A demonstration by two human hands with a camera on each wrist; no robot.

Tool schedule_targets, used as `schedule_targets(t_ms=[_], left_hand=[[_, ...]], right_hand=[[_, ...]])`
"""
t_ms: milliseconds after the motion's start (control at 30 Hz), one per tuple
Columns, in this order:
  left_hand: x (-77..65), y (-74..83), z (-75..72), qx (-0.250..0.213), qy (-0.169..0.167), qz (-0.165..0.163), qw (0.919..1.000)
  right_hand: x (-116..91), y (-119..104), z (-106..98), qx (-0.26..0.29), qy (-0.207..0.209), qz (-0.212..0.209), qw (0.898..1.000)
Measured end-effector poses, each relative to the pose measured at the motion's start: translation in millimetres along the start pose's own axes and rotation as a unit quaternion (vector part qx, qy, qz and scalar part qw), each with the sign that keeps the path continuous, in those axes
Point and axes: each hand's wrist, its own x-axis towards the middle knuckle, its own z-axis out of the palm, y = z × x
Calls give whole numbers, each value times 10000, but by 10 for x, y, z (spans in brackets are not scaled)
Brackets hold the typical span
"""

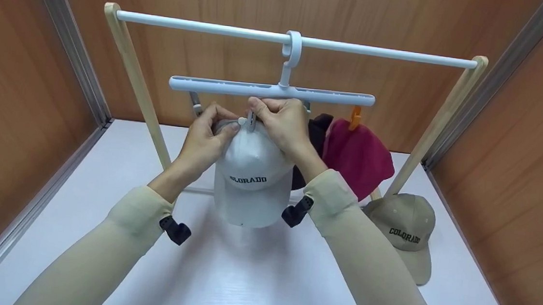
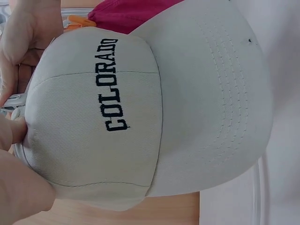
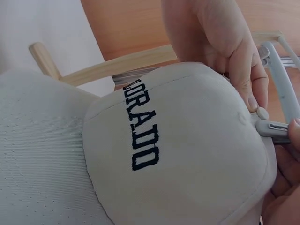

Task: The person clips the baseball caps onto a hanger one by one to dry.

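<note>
A white baseball cap [image 1: 257, 151] lettered COLORADO hangs crown up below the hanger, its brim pointing down. My left hand [image 1: 204, 140] pinches the cap's fabric beside the top button [image 3: 262, 113]. A grey clothes clip [image 3: 272, 128] sits at the crown right next to that button. My right hand [image 1: 287, 127] holds this clip between thumb and fingers, just under the hanger bar. In the left wrist view the front lettering and the stitched brim [image 2: 215, 93] face the camera, and both hands show at the left edge.
The light blue hanger [image 1: 271, 91] hooks over a white rod [image 1: 204, 26] on a wooden-legged rack. An orange clip [image 1: 355, 118] holds a magenta cap [image 1: 358, 154], with a black item [image 1: 320, 129] beside it. On the white table at right lies a tan cap [image 1: 404, 221].
</note>
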Motion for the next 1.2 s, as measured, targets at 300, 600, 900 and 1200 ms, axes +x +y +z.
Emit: schedule_targets(t_ms=[300, 600, 900, 1200], left_hand=[[5, -40, 9, -402, 115, 155, 9990], [7, -106, 37, -359, 246, 134, 9990], [6, -127, 45, -81, 231, 28, 9997], [9, -262, -6, 350, 131, -24, 9993]], right_hand=[[-7, -12, -23, -92, -190, 89, 9997], [-32, 1, -92, -184, -582, 119, 9981], [-76, 67, -95, 50, -653, -80, 9978], [-100, 77, -84, -172, -716, -482, 9961]])
